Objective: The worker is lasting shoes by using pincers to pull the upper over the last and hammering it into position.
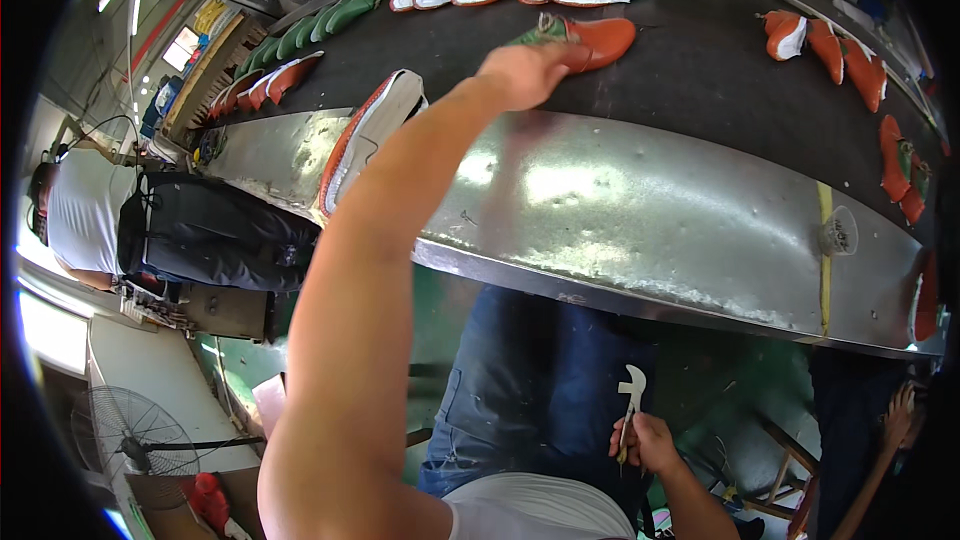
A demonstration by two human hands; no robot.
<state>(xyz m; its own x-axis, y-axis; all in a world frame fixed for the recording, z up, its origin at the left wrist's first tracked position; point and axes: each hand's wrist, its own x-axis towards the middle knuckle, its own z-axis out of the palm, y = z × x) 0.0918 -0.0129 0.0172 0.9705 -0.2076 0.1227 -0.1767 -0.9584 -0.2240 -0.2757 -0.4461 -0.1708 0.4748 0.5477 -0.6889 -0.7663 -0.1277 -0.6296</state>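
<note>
The orange shoe [592, 40] on the belt [700, 70]: my left hand [525, 72] grasps it. Right hand [648, 443] is clenched around pincers [631, 402]. Next I should lift it carefully.

- Orange shoe upper with green lining [590, 40], under the left hand [525, 72]: smooth, slightly glossy synthetic skin.
- Black conveyor belt [700, 70]: matt, rubbery.
- Silvery sheet-metal ledge [620, 210]: shiny, scuffed and dented.
- Pale metal pincers [630, 395] in the right hand [645, 440]: dull, worn.
- Blue denim trousers [520, 390]: coarse cloth.
</note>
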